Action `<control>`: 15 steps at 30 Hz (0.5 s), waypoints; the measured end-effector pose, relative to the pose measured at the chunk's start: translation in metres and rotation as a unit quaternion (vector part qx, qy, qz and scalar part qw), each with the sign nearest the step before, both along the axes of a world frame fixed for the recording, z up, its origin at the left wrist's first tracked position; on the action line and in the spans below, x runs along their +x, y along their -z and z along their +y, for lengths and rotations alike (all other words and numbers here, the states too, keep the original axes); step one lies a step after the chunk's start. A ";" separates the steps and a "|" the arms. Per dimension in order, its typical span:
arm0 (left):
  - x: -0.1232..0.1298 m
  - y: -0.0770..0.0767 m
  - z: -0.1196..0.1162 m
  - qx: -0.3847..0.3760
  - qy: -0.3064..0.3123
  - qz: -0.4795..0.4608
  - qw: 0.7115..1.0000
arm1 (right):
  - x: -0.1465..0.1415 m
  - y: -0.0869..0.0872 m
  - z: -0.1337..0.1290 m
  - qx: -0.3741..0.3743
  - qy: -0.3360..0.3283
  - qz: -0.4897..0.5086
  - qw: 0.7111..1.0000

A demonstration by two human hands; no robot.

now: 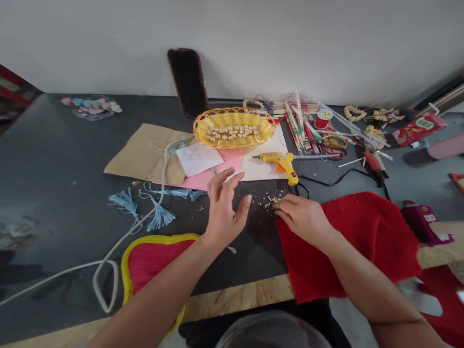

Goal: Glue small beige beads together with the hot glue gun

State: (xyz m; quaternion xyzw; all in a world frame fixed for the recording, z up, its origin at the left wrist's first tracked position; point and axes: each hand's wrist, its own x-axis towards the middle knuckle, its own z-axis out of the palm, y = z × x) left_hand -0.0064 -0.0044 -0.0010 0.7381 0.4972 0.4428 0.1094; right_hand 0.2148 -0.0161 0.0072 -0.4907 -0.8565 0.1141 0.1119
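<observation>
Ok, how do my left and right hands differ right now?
Your left hand is open, thumb spread apart; your right hand has its fingers close together. Your left hand looks empty; your right hand is at the small beige pieces, its grip unclear. Both are bare.

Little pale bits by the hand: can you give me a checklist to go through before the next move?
1. Right hand at the pale bits: ok, fingertips are at the pile's edge.
2. A bit pinched in its fingers: cannot tell, too small and hidden.
3. Left hand free: ok, open, nothing seen in it.
4. Pale bits neatly together: not ok, some are scattered.
5. Yellow glue gun apart from both hands: ok.
6. Glue gun cool: cannot tell.
</observation>
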 end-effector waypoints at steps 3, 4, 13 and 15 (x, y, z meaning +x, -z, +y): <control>0.001 0.000 0.000 -0.009 0.002 -0.001 1.000 | -0.007 -0.001 -0.002 0.005 0.010 -0.034 0.999; 0.001 0.000 0.000 -0.012 0.002 -0.002 1.000 | -0.009 -0.001 -0.001 0.005 0.015 -0.046 0.999; 0.001 0.001 0.000 -0.027 0.010 -0.019 0.999 | -0.019 0.003 -0.004 0.030 0.011 -0.083 0.996; 0.002 0.001 0.000 -0.033 0.014 -0.023 0.999 | -0.021 0.005 -0.003 0.040 -0.001 -0.048 0.998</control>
